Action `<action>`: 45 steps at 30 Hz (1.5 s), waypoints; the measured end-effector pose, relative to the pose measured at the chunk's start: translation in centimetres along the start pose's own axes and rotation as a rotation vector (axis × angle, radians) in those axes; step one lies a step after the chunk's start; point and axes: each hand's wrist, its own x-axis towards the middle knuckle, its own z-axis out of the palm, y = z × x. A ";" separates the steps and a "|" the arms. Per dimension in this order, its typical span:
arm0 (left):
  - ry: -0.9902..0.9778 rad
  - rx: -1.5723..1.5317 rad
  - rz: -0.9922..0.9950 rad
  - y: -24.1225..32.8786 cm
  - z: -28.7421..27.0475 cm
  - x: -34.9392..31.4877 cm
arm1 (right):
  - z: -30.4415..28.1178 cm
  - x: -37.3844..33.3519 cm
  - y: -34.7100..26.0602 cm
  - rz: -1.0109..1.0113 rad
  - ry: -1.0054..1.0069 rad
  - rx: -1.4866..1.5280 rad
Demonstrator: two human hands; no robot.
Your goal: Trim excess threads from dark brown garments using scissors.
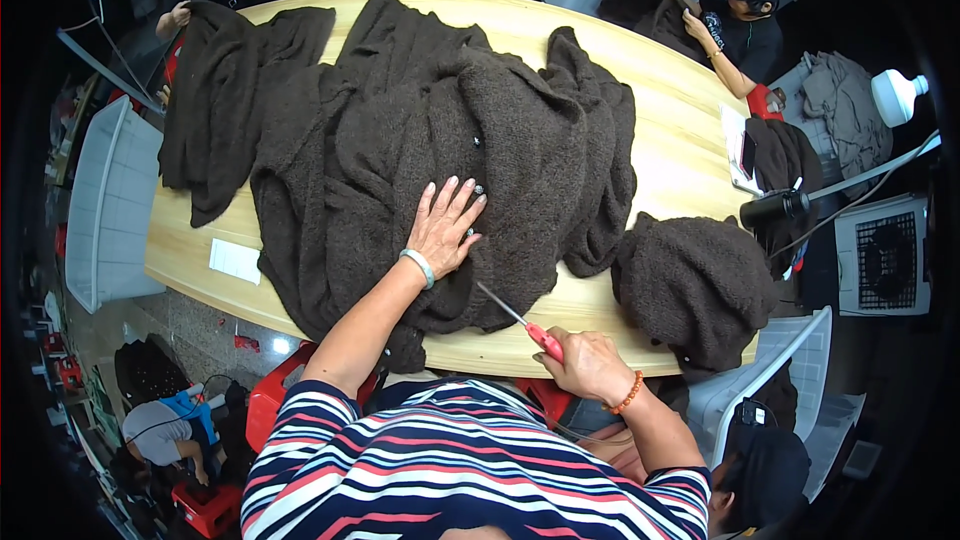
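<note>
A dark brown knitted garment (400, 140) lies spread in thick folds over the table. Several small shiny buttons (478, 189) run along its front. My left hand (441, 232) rests flat on the cloth beside these buttons, fingers stretched out. Below it, near the table's front edge, my right hand (592, 365) is closed round a thin metal tool with a red handle (545, 341). Its slim shaft points up and left, with the tip over the garment's lower part; whether it touches the cloth I cannot tell.
A bundled brown knit (695, 285) lies at the right, another knit piece (225, 100) at the far left. A white paper (235, 261) is on the wooden table (675, 90). Lamps flank the table. Co-workers sit at the far corners; another person is close at lower right beside a white bin (765, 370).
</note>
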 end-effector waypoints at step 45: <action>0.082 -0.371 0.164 1.4 0.0 -5.2 | 0.8 -2.3 -4.1 0.131 0.090 0.040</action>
